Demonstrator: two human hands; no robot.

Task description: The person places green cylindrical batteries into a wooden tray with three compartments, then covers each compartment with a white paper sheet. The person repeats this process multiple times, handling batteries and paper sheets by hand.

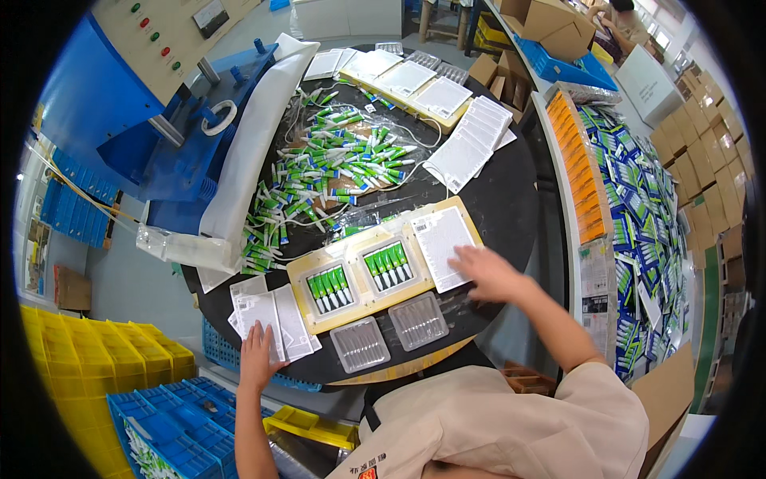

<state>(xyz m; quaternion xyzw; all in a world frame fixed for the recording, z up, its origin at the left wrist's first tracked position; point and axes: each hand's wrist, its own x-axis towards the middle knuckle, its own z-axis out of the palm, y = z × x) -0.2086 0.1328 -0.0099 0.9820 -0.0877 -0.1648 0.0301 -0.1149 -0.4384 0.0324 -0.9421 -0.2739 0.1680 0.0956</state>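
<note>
My left hand (257, 357) lies with its fingers stretched flat on white printed cards (293, 319) at the left of the round black table. My right hand (487, 274) is open, its fingers at the right edge of a white card (441, 243). That card covers the right end of a yellow tray fixture (363, 302). Two blister trays show in the fixture, a left one (329, 289) and a right one (390, 267), each filled with several small green-and-white tubes. Two clear blister trays without tubes, one (360, 346) and another (419, 321), lie at the table's near edge.
A heap of green-and-white tubes (335, 160) spreads over the black table (511, 215). Behind it stand another yellow fixture (407, 88) and fanned cards (471, 144). A blue machine (120, 112) borders the left; packed blister cards (626, 223) fill the right. Yellow crates (96, 359) stand at lower left.
</note>
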